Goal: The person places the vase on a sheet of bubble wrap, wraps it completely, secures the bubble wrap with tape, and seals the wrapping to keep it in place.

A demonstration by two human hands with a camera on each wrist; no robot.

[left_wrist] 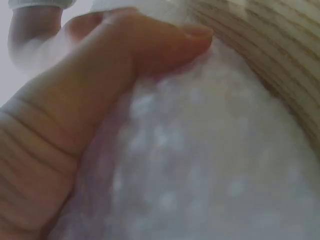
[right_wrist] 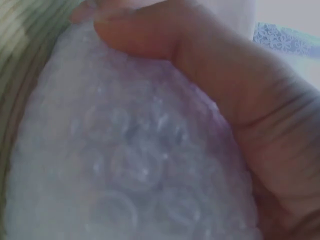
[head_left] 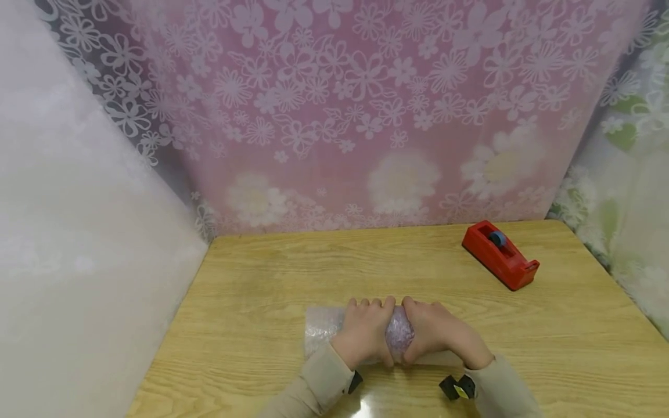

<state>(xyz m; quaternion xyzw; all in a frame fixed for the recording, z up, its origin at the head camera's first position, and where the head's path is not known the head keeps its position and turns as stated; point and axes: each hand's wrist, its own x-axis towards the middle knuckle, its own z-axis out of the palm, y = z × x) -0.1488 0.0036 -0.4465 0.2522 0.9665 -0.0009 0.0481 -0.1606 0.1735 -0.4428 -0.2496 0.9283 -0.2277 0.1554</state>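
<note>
A roll of clear bubble wrap [head_left: 399, 332] with a purplish tint inside lies crosswise near the front middle of the table. My left hand [head_left: 367, 330] grips it from above, fingers over the far side and thumb on the near side. Close beside it, my right hand [head_left: 438, 331] holds the roll the same way. The wrap's left end [head_left: 320, 326] sticks out past my left hand. Both wrist views show a thumb [left_wrist: 165, 42] pressed along the bubbly plastic [right_wrist: 125, 150]. What the wrap encloses is hidden.
A red tape dispenser [head_left: 491, 255] with a blue-cored roll stands at the table's back right. The wood-grain table [head_left: 272, 267] ends at a pink flowered curtain [head_left: 324, 174] behind, with pale sheets at left and right.
</note>
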